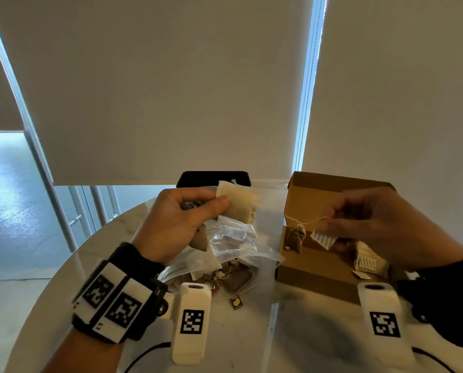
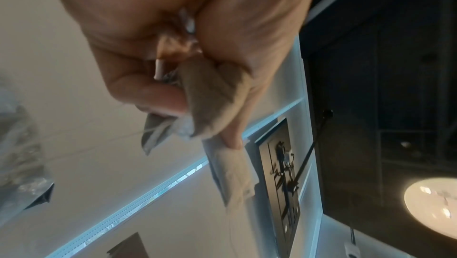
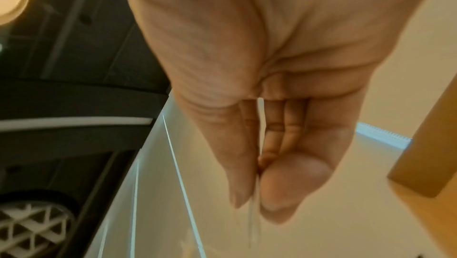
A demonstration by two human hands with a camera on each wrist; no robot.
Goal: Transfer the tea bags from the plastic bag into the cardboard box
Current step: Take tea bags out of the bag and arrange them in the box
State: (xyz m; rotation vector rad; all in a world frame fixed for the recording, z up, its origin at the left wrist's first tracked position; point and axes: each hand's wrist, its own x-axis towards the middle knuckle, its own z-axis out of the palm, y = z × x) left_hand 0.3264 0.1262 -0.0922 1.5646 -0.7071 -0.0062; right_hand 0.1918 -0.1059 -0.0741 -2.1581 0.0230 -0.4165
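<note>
Above the clear plastic bag point(image 1: 235, 246), my left hand point(image 1: 219, 201) pinches a pale tea bag point(image 1: 238, 205) between thumb and fingers. It also grips a brown tea bag point(image 1: 200, 238) under the palm. In the left wrist view the brown bag point(image 2: 212, 102) sits in the curled fingers and the pale one point(image 2: 232, 172) sticks out past them. My right hand point(image 1: 328, 220) pinches a thin string point(image 1: 305, 220). A small dark tea bag point(image 1: 296, 238) dangles from it over the open cardboard box point(image 1: 319, 267). The pinched string point(image 3: 254, 213) shows faintly in the right wrist view. More tea bags point(image 1: 370, 258) lie in the box.
The box lid point(image 1: 332, 195) stands upright behind the box. A black object point(image 1: 214, 177) sits at the table's far edge behind my left hand. A small dark tag point(image 1: 237, 302) lies loose on the white round table point(image 1: 251, 332), near the bag's mouth.
</note>
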